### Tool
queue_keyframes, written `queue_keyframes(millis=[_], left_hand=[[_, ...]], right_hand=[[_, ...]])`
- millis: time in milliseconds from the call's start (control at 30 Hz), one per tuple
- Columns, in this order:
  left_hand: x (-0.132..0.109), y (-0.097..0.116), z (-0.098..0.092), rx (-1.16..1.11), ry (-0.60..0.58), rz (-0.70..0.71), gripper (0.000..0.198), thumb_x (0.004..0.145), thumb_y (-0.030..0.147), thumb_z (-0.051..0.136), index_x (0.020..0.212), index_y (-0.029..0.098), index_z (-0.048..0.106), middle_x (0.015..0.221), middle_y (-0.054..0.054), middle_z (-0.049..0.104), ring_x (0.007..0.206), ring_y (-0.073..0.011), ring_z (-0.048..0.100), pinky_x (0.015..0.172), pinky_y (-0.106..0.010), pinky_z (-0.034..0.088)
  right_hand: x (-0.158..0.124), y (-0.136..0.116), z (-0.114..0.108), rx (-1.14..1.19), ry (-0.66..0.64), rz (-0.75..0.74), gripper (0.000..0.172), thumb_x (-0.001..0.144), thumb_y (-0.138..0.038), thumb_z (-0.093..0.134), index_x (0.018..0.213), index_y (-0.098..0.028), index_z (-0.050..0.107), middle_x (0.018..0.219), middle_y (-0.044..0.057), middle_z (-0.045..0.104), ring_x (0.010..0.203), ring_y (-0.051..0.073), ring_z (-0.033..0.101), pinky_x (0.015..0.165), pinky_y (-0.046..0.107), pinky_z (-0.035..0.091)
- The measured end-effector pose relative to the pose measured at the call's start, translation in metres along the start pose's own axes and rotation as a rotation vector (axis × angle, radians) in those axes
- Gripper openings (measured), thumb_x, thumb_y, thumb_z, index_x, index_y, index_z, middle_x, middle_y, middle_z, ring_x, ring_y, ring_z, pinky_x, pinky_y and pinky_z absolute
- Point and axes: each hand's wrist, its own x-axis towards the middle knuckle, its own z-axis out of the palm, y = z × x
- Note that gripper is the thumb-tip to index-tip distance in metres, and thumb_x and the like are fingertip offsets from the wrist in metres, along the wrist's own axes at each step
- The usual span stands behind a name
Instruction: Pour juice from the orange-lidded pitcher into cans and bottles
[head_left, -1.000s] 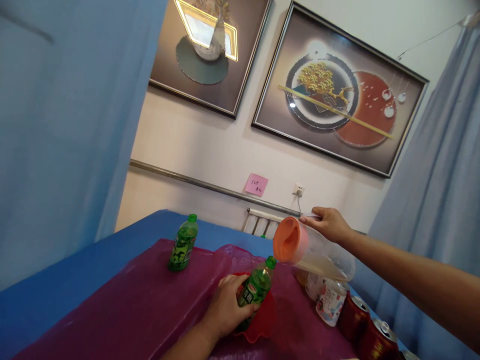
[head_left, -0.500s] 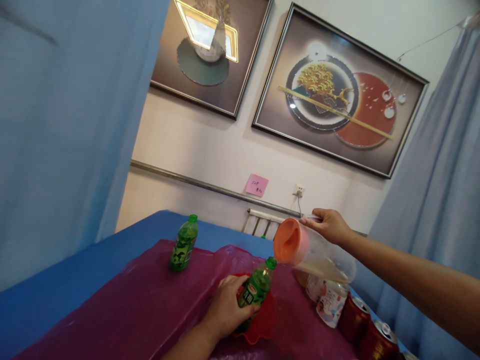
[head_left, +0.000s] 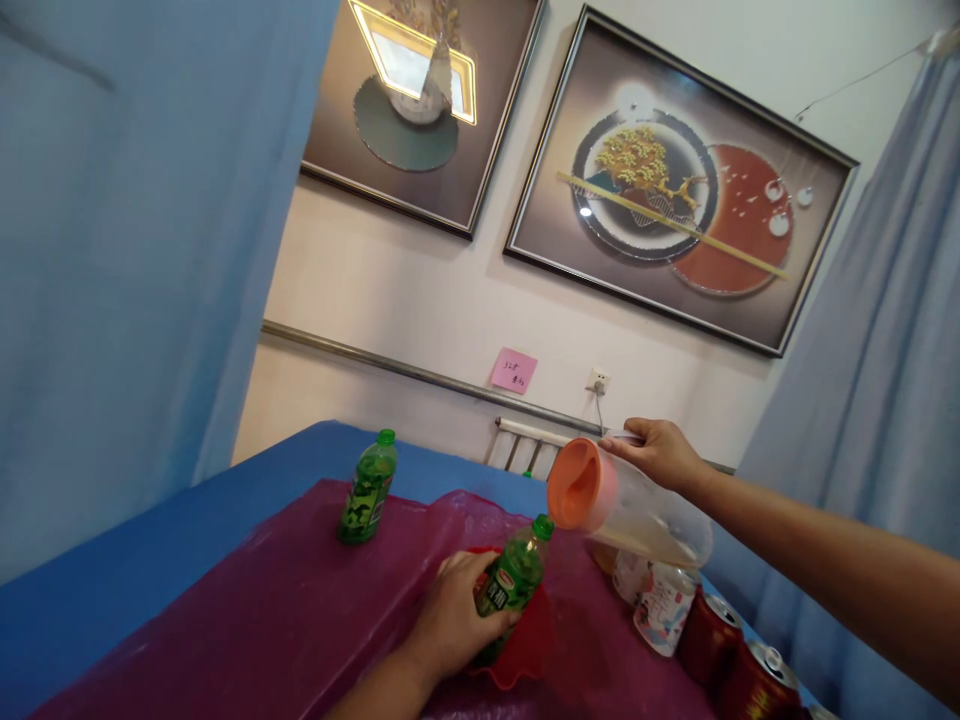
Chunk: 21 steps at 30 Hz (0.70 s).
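Note:
My left hand (head_left: 450, 615) is wrapped round a green plastic bottle (head_left: 512, 577) with a green cap, which stands tilted in a red bowl (head_left: 531, 640) on the purple sheet (head_left: 285, 600). My right hand (head_left: 660, 452) grips the handle of a clear pitcher (head_left: 637, 510) with an orange lid. The pitcher is tipped toward the bottle's top and holds pale yellowish liquid low in its body. Its lid hangs just above and right of the bottle cap.
A second green bottle (head_left: 367, 487) stands upright at the far left of the purple sheet. A white labelled bottle (head_left: 660, 610) and red cans (head_left: 750, 675) lie at the right. The blue table (head_left: 112, 570), blue curtains and a wall with framed pictures surround the scene.
The pitcher and my right hand have sunk slightly, a little closer to the bottle cap. My left hand and the bottle have stayed put.

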Motion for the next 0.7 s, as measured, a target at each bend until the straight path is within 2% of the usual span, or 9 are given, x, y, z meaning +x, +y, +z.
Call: queue_keyframes(millis=[433,700], left_hand=[[0.0,0.001,-0.001,-0.003,-0.015,0.001,0.06,0.06,0.029,0.085,0.117,0.024,0.071,0.115,-0.006,0.073,0.111,-0.03,0.062,0.1,-0.038,0.045],[0.001,-0.004,0.003,-0.02,0.017,-0.012,0.062,0.06,0.027,0.083,0.12,0.023,0.071,0.117,-0.008,0.073,0.112,-0.0304,0.063,0.101,-0.038,0.046]], right_hand=[[-0.003,-0.001,0.001,0.001,-0.024,0.014,0.066,0.073,-0.084,0.056,0.054,-0.024,0.036,0.051,-0.005,0.033,0.052,0.011,0.031,0.048,0.026,0.024],[-0.015,0.014,0.01,0.053,0.011,0.066,0.063,0.075,-0.079,0.059,0.056,-0.024,0.035,0.053,-0.006,0.031,0.053,0.011,0.03,0.049,0.026,0.022]])
